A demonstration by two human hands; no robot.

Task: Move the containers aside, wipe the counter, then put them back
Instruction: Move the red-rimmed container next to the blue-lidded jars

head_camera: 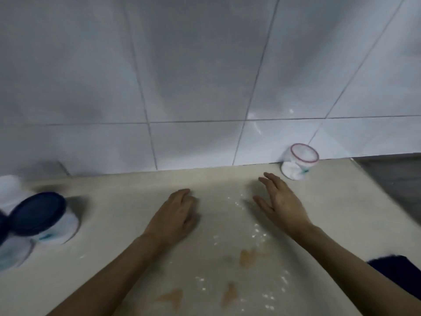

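Note:
A clear container with a red-rimmed lid [299, 161] stands against the tiled wall at the back right, holding white powder. At the far left, a white container with a dark blue lid [43, 216] stands with other blurred containers [11, 249] beside it. Both my hands hover over the beige counter [127, 201], holding nothing. My left hand [177, 213] is palm down with fingers together. My right hand [280, 201] has its fingers spread, a short way in front and left of the red-rimmed container. White powder specks [239, 205] and brown stains [248, 256] mark the counter between my arms.
A white tiled wall [205, 76] runs along the back of the counter. The counter ends at the right, where a darker grey surface [391, 179] begins. A dark blue object [396, 272] shows at the right edge, behind my right forearm.

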